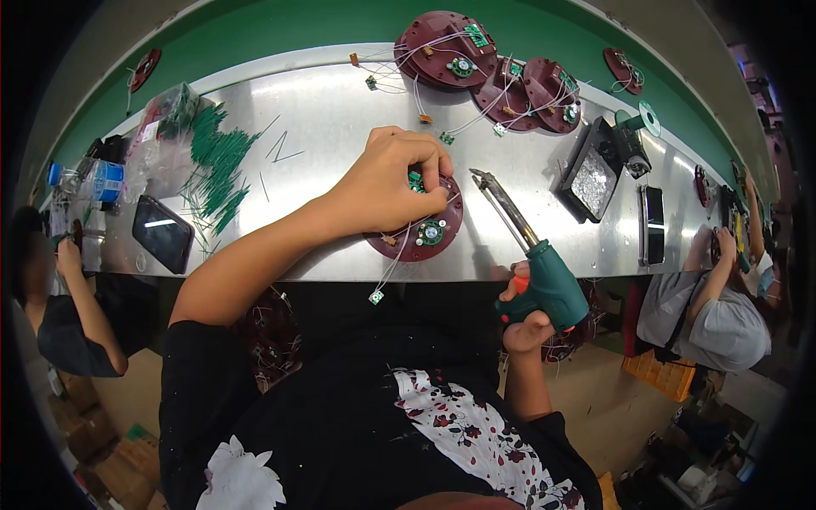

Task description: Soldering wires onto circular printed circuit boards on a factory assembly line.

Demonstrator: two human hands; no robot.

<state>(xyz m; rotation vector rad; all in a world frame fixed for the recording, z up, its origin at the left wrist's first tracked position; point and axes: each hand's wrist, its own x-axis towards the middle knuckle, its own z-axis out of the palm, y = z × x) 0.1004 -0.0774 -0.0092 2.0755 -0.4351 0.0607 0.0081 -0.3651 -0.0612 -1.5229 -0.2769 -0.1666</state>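
The round maroon plastic housing (412, 242) lies mid-frame on the silver metal bench (327, 110). Over it the left hand (399, 174) curls, thumb near forefinger; whether they pinch anything cannot be told. Right of centre, the right hand (527, 333) wraps its fingers around a dark-green pistol-shaped soldering gun (551, 287), tip clear of the housing. Steadying before soldering seems in hand, calling for careful aim.

You're wearing a black short-sleeved shirt (340, 416); a white panel (478, 450) with dark-red and black floral print is running down lower center-right, a jagged white patch (240, 478) is showing lower left.
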